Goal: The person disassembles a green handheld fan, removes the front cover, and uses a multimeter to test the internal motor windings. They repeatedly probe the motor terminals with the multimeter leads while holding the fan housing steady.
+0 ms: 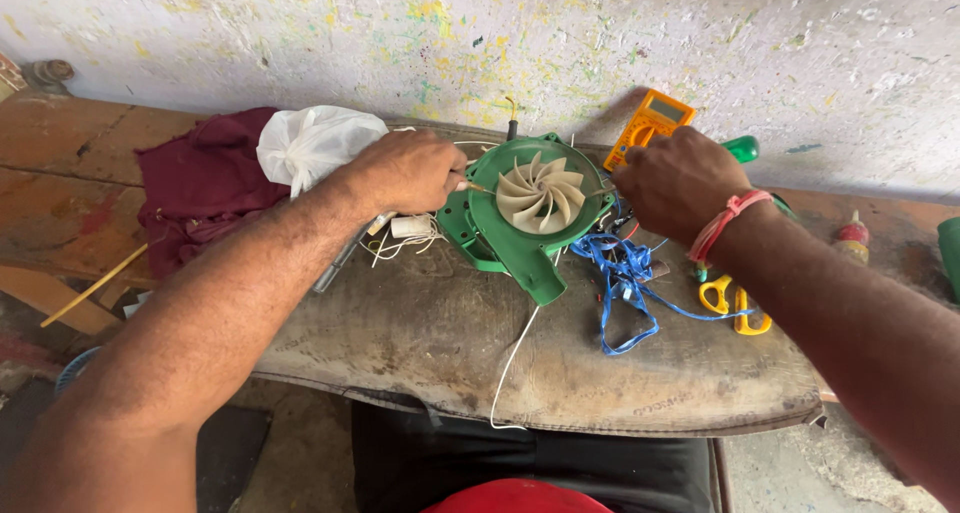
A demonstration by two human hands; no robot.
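While both arms reached in from the near edge, the green blower housing (520, 218) sat square between the hands, its cream fan wheel (540, 194) facing up and its outlet spout pointing back toward the person. The left hand (405, 170) was curled at the housing's left rim, fingers closed around something thin, a pale tip poking out toward the fan; what that thing was could not be told. The right hand (675, 180), a pink thread band at its wrist, was hunched over the right rim, knuckles up, fingers tucked under and out of sight, so whether they gripped anything could not be told. Just behind that hand lay an orange multimeter (650, 123), partly covered by it. A tangle of blue cord (625, 273) spilled out below the right hand, with yellow-handled scissors (735, 303) beside it, half hidden by the forearm. A white wire (512, 358) trailed off the worn table (420, 333) edge. Behind the left hand sat a white plastic bag (312, 143) on maroon cloth (200, 188).
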